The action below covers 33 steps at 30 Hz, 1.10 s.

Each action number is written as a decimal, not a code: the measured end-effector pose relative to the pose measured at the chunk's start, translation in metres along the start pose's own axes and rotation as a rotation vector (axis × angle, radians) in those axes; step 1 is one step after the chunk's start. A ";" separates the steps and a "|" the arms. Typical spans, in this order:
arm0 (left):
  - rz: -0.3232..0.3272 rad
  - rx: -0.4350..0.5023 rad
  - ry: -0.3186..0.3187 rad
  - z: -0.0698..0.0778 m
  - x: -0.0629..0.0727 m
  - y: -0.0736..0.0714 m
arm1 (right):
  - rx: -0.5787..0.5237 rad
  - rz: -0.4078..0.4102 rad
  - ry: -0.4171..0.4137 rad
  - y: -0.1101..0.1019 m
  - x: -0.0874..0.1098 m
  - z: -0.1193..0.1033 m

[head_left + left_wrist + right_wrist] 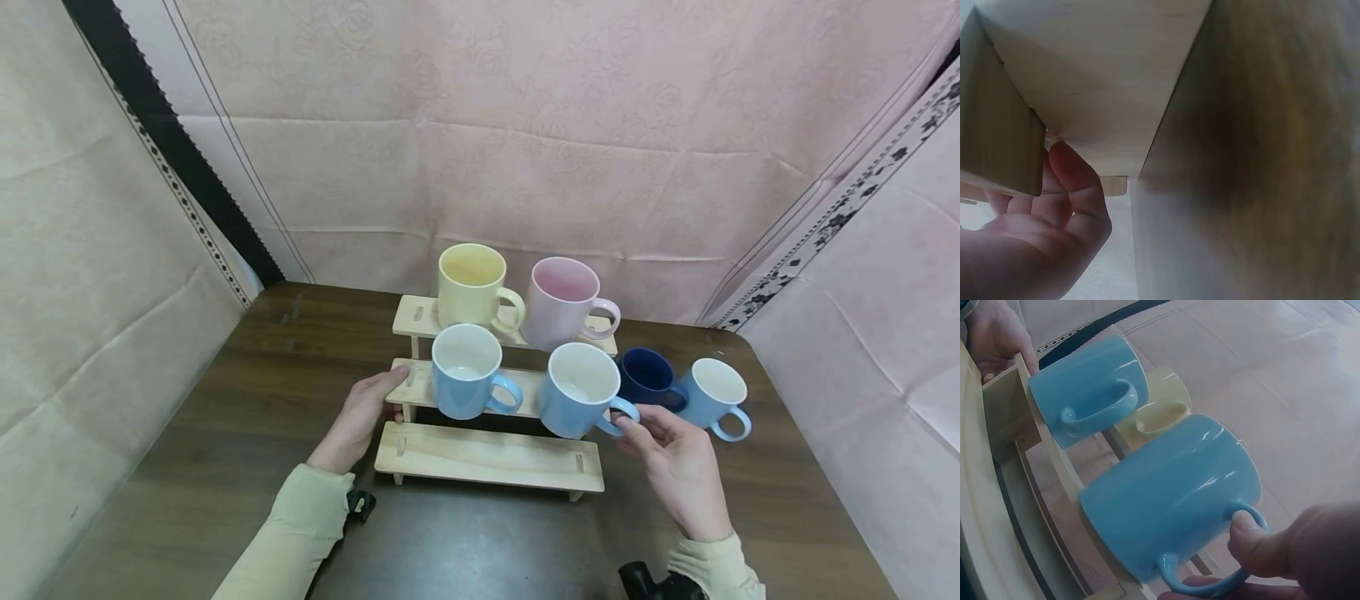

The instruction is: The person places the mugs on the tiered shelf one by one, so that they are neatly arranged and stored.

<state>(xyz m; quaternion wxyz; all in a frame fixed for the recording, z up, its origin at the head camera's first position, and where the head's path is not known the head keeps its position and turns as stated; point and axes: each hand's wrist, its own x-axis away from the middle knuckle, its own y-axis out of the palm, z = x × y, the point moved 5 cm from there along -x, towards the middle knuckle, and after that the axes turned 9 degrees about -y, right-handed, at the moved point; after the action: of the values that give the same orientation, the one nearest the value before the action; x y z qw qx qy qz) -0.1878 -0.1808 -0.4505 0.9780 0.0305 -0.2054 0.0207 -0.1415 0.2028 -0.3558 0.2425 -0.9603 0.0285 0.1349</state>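
A three-tier wooden rack stands on the table. My left hand grips the left end of its middle tier, thumb on top; in the left wrist view the curled fingers are under the board. With thumb and fingers, my right hand pinches the handle of a light blue mug, upright at the right end of that tier. Another light blue mug sits to its left, handle facing right. Above them, a yellow mug and a pink mug stand on the top tier.
On the table right of the rack, close to my right hand, are a dark blue mug and a light blue mug. The lowest tier bears no mug. Pale cloth hangs behind the brown table and along both sides.
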 end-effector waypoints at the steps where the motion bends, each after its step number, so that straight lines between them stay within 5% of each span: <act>1: -0.001 0.000 0.000 0.000 0.000 0.000 | 0.001 -0.003 -0.001 0.001 -0.001 0.000; 33: 0.000 -0.016 0.000 -0.001 -0.002 -0.001 | -0.111 -0.070 0.022 0.019 -0.012 0.002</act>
<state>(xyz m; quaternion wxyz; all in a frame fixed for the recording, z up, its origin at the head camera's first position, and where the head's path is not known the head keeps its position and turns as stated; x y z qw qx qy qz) -0.1893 -0.1816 -0.4520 0.9782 0.0225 -0.2056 0.0192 -0.1552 0.1872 -0.3627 0.1931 -0.9741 -0.0100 0.1169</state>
